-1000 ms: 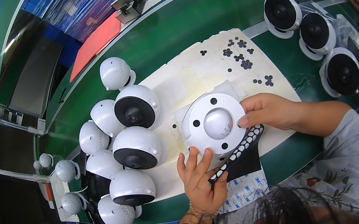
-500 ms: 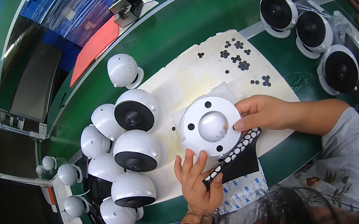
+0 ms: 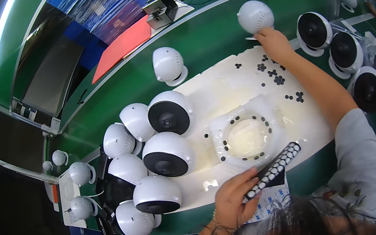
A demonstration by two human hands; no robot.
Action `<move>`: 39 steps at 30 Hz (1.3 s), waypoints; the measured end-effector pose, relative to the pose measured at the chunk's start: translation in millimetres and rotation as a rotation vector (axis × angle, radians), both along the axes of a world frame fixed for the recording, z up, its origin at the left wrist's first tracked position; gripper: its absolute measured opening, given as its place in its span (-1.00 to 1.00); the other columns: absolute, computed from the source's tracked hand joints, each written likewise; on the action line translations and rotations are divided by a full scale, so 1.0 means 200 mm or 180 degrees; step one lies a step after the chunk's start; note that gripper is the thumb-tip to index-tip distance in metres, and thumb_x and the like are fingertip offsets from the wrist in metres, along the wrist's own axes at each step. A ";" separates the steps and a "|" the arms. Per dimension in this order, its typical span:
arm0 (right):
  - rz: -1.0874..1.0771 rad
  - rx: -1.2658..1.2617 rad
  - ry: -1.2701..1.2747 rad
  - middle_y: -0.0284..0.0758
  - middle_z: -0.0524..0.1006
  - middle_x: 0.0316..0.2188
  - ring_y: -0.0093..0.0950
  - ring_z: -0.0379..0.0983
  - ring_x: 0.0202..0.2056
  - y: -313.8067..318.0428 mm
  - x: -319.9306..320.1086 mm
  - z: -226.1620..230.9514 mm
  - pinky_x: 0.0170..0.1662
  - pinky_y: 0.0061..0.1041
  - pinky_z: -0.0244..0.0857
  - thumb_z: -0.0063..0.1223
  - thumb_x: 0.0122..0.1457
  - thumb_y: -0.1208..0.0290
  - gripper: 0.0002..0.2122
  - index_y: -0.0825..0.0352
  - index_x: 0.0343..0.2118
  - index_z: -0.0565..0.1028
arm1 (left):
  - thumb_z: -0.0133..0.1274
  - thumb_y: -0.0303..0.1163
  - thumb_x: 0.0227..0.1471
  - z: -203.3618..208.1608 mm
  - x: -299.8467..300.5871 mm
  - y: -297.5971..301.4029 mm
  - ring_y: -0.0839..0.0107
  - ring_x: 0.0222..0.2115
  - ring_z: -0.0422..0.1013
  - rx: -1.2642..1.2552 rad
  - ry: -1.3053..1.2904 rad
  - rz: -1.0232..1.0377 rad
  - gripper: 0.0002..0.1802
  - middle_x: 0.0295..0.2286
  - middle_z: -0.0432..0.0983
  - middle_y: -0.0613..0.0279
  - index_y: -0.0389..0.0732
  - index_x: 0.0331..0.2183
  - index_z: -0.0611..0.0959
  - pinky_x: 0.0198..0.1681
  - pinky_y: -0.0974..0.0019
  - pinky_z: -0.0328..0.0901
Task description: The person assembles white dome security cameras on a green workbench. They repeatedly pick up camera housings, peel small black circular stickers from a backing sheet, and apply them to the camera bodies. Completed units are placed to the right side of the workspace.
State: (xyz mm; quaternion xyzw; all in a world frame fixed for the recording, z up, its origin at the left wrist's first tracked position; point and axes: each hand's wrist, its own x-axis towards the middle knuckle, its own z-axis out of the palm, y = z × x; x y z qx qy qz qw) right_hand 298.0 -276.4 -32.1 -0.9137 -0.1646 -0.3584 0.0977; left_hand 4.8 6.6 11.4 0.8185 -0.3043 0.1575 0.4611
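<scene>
White foam pad (image 3: 223, 90) lies centre, the right hand (image 3: 274, 42) gripping a dome camera (image 3: 255, 16) at one o'clock, the left hand (image 3: 232, 201) clasping a black strip of round pads (image 3: 273, 170) at six

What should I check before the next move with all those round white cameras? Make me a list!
1. Right hand touches the white dome camera at the far edge: ok.
2. Firm grip on that camera: cannot tell, only fingertips at its base show.
3. Left hand holds the black strip of round pads: ok.
4. Foam ring holder has nothing in its middle: ok.
5. Loose black pads lie on the white foam sheet, under the right forearm: not ok, they could be brushed.
</scene>
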 end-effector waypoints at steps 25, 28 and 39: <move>0.0824 0.0230 0.1113 -0.27 0.43 -0.28 -0.28 0.34 -0.24 0.67 0.06 0.26 -0.21 -0.35 0.23 -0.03 -0.01 0.26 -0.78 0.28 -0.35 0.46 | 0.13 -0.55 -0.45 -0.03 0.02 0.02 0.23 -0.32 0.40 0.0150 0.0206 -0.0272 -0.50 -0.29 0.48 0.18 -0.21 -0.27 0.47 -0.29 0.29 0.28; 0.1175 0.1308 0.1291 -0.26 0.46 -0.48 -0.38 0.39 -0.39 0.56 -0.20 0.42 -0.33 -0.46 0.26 -0.05 0.01 0.27 -0.77 0.33 -0.36 0.44 | 0.10 -0.51 -0.44 -0.02 0.02 0.02 0.26 -0.38 0.42 0.0184 -0.0051 -0.0360 -0.62 -0.33 0.50 0.19 -0.22 -0.37 0.53 -0.35 0.32 0.30; 0.2163 0.3546 0.3804 -0.43 0.39 -0.61 -0.68 0.31 -0.63 0.39 -0.92 0.37 -0.61 -0.72 0.18 -0.09 0.09 0.30 -0.79 0.38 -0.38 0.35 | 0.07 -0.69 -0.40 0.00 0.00 0.00 0.20 -0.47 0.44 -0.0363 0.0124 -0.0096 -0.70 -0.47 0.49 -0.01 -0.32 -0.43 0.50 -0.40 0.31 0.32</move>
